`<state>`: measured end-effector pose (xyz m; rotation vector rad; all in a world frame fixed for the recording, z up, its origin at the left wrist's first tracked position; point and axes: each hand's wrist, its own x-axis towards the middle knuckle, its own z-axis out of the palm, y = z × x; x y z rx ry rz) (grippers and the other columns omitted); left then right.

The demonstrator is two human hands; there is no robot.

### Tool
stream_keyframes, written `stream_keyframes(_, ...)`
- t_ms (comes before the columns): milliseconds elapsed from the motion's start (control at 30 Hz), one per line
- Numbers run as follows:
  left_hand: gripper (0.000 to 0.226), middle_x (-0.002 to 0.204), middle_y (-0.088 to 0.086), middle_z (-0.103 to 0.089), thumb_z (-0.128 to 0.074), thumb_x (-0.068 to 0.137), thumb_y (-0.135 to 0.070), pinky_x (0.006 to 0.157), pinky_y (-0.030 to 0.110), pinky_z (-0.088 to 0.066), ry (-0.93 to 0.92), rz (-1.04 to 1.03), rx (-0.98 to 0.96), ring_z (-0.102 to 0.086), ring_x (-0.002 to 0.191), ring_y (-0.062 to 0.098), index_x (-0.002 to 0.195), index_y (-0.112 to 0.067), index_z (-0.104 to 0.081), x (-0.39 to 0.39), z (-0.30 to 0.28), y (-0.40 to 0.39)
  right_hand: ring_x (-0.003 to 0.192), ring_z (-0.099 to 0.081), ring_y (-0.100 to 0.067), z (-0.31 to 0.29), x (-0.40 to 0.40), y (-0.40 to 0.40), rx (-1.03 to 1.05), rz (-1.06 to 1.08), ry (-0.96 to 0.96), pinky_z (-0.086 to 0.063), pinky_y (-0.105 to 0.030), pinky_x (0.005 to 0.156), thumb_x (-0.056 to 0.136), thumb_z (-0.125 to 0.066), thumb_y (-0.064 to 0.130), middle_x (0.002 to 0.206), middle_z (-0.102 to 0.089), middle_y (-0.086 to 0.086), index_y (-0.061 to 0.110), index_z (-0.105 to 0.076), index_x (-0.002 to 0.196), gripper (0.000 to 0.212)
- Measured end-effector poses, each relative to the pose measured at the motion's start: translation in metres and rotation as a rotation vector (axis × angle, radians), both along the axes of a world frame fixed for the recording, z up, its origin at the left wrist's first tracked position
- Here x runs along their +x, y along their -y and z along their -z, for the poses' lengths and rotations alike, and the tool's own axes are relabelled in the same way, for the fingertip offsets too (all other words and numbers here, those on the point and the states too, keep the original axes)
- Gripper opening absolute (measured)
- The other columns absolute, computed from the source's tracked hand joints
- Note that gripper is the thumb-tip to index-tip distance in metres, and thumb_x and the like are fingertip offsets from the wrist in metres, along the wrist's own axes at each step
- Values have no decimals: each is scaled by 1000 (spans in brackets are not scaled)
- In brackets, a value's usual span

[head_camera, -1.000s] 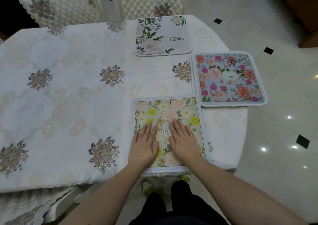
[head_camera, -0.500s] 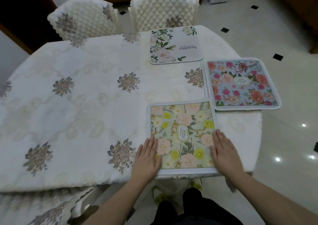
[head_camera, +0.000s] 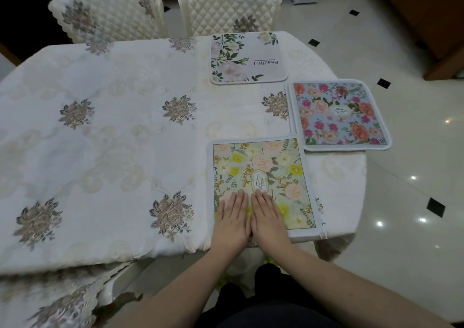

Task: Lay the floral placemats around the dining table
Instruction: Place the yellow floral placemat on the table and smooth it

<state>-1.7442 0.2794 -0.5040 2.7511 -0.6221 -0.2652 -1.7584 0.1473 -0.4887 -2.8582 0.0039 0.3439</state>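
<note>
Pressing flat on the nearest placemat, the left hand [head_camera: 232, 221] and the right hand [head_camera: 268, 221] are laid side by side, fingers straight and together, nothing gripped by either. The yellow-and-green "Garden" placemat [head_camera: 273, 172] beneath them is set at the near edge of the desk [head_camera: 113, 152], its white border almost flush with the drop of the embroidered tablecloth [head_camera: 75, 229]. A small zipper pull seems to be seen at its near right corner, though it is too small to be sure.

Just beyond and to the right, a blue placemat with pink and orange roses [head_camera: 339, 114] is laid at the desk's right end, its outer edge overhanging the rim. Farther off, a white placemat with green leaves and the word "Beautiful" [head_camera: 247, 58] is placed before a quilted chair [head_camera: 231, 6]; a second quilted chair [head_camera: 105, 9] is left without a mat in front of it.

The mats are judged to be light, soft and padded, apt to slide on the smooth cloth. They are best taken by two opposite borders, lowered flat, and smoothed outward from the middle. The left part of the desk is judged to be not yet covered.
</note>
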Motion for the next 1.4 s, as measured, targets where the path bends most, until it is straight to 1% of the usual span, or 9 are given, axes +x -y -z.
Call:
stream_keyframes(133,63,162,7,-27,-15,104,-46,118,48,-19,25,105,75,-22,150,23,154,-12,-32,2,4,-15,144,-34,-21,9,-10,21,-88,-126,27,-17,-37,115,97,-31,36,156,-37,-8,9,-42,147,58)
stream_keyframes(300,68,164,2,-21,-32,99,-54,120,45,-18,-21,133,65,-18,152,20,156,-16,-27,3,4,-30,147,-27,-18,6,-15,26,-95,-126,21,-20,-39,116,105,-10,39,159,-29,-4,13,-34,152,59)
stream_keyframes(400,72,164,4,-20,-34,98,-56,121,41,-17,-48,147,77,-17,152,21,156,-15,-25,2,1,-41,147,-25,-16,3,-20,32,-79,-73,-2,-17,-36,117,104,-16,42,160,-28,-3,16,-32,153,57)
stream_keyframes(600,76,165,-1,-10,-30,97,-60,121,31,-2,-87,98,117,-10,152,14,159,-18,-16,8,-2,-65,150,-10,-13,0,-41,67,-113,45,-24,-7,-33,119,103,-20,45,163,-13,2,24,-17,156,57)
stream_keyframes(733,76,166,-4,-3,-29,97,-60,121,26,9,-80,64,150,-5,153,14,159,-21,-8,11,-8,-78,147,-18,-16,-4,-53,88,-124,102,-69,-5,-29,119,104,-16,44,161,-20,-2,20,-22,155,57)
stream_keyframes(1100,73,156,0,-37,-19,99,-63,120,34,2,-152,72,353,-32,144,16,152,-16,-34,6,-29,-87,147,-24,-16,-10,-52,111,-66,78,-93,-4,-27,117,99,5,55,161,-15,1,22,-19,155,69)
stream_keyframes(1233,82,165,2,-6,4,92,-63,121,37,11,-75,147,488,-7,153,17,157,-14,-6,15,-42,-79,151,-12,-13,-21,-51,124,-7,88,-92,-1,-23,118,97,-5,55,162,-3,4,18,-13,157,70)
stream_keyframes(1300,72,166,5,-7,-6,99,-55,124,42,5,-77,192,625,-5,154,22,158,-12,-5,22,-60,-70,150,-12,-12,-29,-55,131,48,131,-139,-4,-26,119,103,-22,50,164,-9,2,17,-16,157,63)
stream_keyframes(1400,61,154,10,-40,-26,103,-47,121,44,-19,-58,144,663,-33,143,26,152,-11,-31,27,-81,-42,149,-16,-14,-45,-68,149,24,194,-144,-4,-30,120,102,-22,50,163,-18,-1,16,-22,155,63)
